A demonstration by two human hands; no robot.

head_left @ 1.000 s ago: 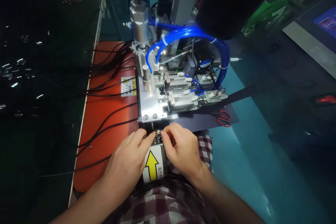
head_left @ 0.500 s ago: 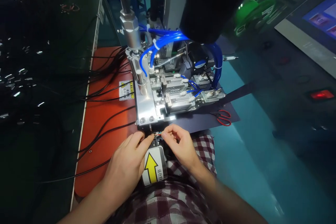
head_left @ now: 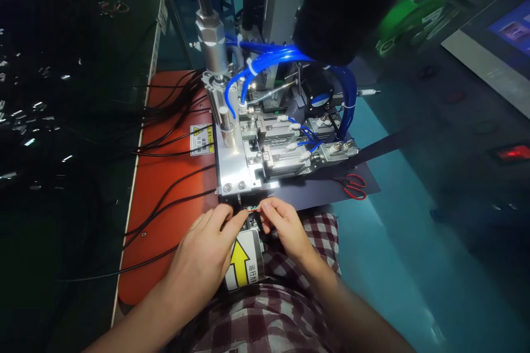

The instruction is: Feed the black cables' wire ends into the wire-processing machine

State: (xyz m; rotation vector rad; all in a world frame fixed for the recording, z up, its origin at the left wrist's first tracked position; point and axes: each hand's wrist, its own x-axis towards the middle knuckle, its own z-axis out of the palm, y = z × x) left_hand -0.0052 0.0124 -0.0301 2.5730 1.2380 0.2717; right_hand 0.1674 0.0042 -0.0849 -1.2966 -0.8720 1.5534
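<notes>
Several thin wires (head_left: 254,209) show at the lower centre of the frame, just in front of the machine (head_left: 232,168), where I have the right hand (head_left: 285,226) pinched on them and the left hand (head_left: 207,238) at their left side, its grip hidden, so I cannot tell whether it is closed. Should the right pinch slip or pull unevenly, I judge that the wires could splay or cross, being so fine. They look like a short, bright bundle, red and green among the colours, partly covered by the hands.
</notes>
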